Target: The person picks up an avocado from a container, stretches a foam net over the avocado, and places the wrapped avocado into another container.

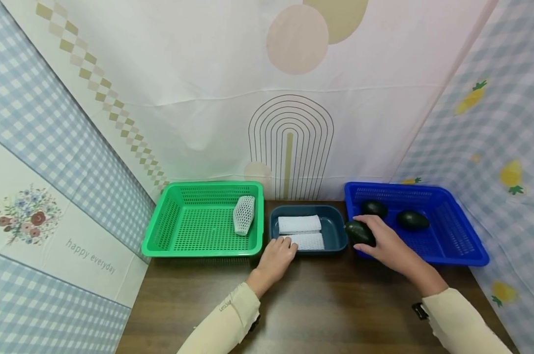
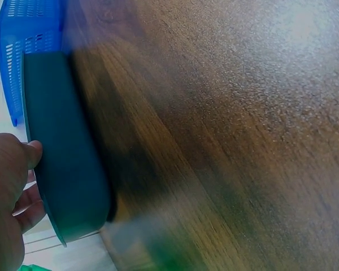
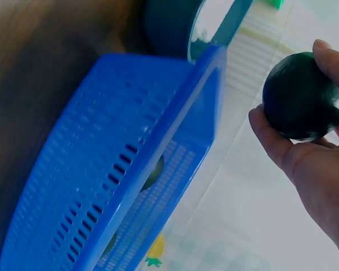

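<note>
My right hand [image 1: 388, 246] holds a dark green avocado [image 1: 360, 233] above the near left rim of the blue basket [image 1: 463, 236]; in the right wrist view, thumb and fingers grip the avocado [image 3: 298, 97]. Two more avocados, one at the back [image 1: 374, 209] and one to the right [image 1: 412, 220], lie in that basket. My left hand [image 1: 276, 258] is at the front left rim of the dark teal tray [image 1: 335, 223], its fingertips by the nearer white foam net sleeve [image 1: 309, 241]. Another foam net sleeve [image 1: 299, 224] lies behind it. No sleeve shows between the left fingers in the left wrist view.
A green basket [image 1: 196, 253] stands left of the tray and contains an object in a white foam net [image 1: 244, 215]. Both baskets and the tray stand on a brown wooden table [image 1: 311, 305]. A patterned cloth [image 1: 205, 123] hangs behind them, with checked cloth at both sides.
</note>
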Demonstrator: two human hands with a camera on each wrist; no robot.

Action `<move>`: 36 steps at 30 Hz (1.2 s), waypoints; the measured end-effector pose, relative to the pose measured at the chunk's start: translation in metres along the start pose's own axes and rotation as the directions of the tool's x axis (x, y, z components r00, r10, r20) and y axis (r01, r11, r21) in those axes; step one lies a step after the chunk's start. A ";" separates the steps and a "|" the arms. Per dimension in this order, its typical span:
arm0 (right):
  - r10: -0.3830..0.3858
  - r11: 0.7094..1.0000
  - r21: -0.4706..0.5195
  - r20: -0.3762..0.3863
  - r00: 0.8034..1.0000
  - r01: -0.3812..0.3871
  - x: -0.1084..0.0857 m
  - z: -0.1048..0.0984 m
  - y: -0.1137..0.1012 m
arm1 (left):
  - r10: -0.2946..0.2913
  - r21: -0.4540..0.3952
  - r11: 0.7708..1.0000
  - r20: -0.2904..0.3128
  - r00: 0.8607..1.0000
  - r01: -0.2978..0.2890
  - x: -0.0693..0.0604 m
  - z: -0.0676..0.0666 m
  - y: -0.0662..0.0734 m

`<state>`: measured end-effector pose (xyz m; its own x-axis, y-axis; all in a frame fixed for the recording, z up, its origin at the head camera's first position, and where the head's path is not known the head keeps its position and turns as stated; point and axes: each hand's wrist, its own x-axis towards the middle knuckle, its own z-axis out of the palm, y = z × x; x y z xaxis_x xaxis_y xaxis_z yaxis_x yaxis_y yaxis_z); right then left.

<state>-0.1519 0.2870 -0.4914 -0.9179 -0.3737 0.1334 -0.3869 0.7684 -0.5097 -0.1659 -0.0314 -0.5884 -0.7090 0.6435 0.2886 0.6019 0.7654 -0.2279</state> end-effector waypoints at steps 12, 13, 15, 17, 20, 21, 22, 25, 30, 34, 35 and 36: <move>-0.107 0.993 -0.046 -0.023 0.994 0.106 -0.019 0.036 -0.024 | -0.004 0.005 1.000 -0.018 1.000 0.004 0.000 0.004 0.000; -0.114 0.993 -0.042 -0.020 0.993 0.113 -0.020 0.039 -0.026 | -0.006 0.004 1.000 -0.016 1.000 0.006 0.000 0.004 0.000; -0.132 0.990 -0.058 -0.015 0.991 0.131 -0.024 0.047 -0.027 | -0.007 0.003 1.000 -0.016 1.000 0.007 0.000 0.004 0.000; -0.159 0.985 -0.073 -0.018 0.987 0.158 -0.027 0.056 -0.027 | -0.007 0.002 1.000 -0.013 1.000 0.007 0.000 0.003 0.000; -0.199 0.975 -0.100 -0.018 0.980 0.196 -0.034 0.070 -0.026 | -0.004 -0.003 1.000 -0.013 1.000 0.004 0.000 0.003 0.000; -0.206 0.974 -0.103 -0.017 0.978 0.203 -0.036 0.074 -0.026 | -0.004 -0.006 1.000 -0.011 1.000 0.004 0.001 0.003 0.000; -0.210 0.973 -0.104 -0.016 0.978 0.208 -0.038 0.078 -0.025 | -0.004 -0.007 1.000 -0.012 1.000 0.004 0.001 0.003 -0.001; -0.201 0.973 -0.114 0.001 0.980 0.200 -0.044 0.088 -0.024 | -0.006 -0.011 1.000 -0.011 1.000 0.006 0.001 0.003 -0.001; -0.152 0.978 -0.138 0.049 0.987 0.158 -0.051 0.102 -0.021 | -0.004 -0.010 1.000 -0.006 1.000 0.004 0.000 0.004 -0.001; -0.101 0.984 -0.141 0.092 0.991 0.113 -0.054 0.110 -0.018 | 0.002 -0.003 1.000 -0.023 1.000 -0.002 0.000 0.005 -0.001; -0.091 0.985 -0.140 0.098 0.991 0.104 -0.055 0.112 -0.018 | 0.003 -0.001 1.000 -0.026 1.000 -0.003 0.000 0.005 -0.001; -0.082 0.986 -0.138 0.099 0.992 0.095 -0.055 0.113 -0.017 | 0.004 0.001 1.000 -0.029 1.000 -0.004 0.000 0.005 -0.001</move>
<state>-0.0845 0.2358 -0.5862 -0.8698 -0.4850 0.0905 -0.4812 0.7936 -0.3723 -0.1680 -0.0321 -0.5929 -0.6957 0.6459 0.3143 0.6044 0.7628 -0.2298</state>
